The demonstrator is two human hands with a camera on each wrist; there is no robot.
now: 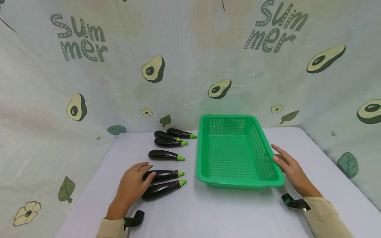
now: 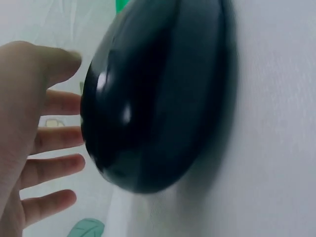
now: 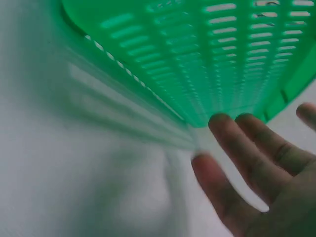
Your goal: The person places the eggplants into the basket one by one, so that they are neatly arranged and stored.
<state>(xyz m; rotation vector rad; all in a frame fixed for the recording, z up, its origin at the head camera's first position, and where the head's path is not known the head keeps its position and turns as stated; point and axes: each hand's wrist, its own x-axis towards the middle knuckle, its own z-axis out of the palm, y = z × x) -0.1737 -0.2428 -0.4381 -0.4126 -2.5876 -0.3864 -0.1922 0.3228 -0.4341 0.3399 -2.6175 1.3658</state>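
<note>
My left hand [image 1: 135, 181] is over the left ends of the two nearest eggplants, its fingers extended and spread. The thumb overlaps the second eggplant [image 1: 167, 175] in the head view, and the front eggplant [image 1: 162, 190] lies just below it. A dark, glossy eggplant [image 2: 148, 108] fills the middle of the left wrist view, right beside the fingertips. On the other side, my right hand [image 1: 293, 170] is at the right rim of a green plastic basket [image 1: 201, 158], fingers loosely straight. The right wrist view shows those fingers [image 3: 247, 153] below the basket's slotted wall.
Farther back on the white table [image 1: 190, 218], left of the basket, lie a single eggplant [image 1: 163, 154] and a close group of 3 eggplants [image 1: 168, 142], green stems pointing right. A printed cloth [image 1: 184, 66] hangs behind the table.
</note>
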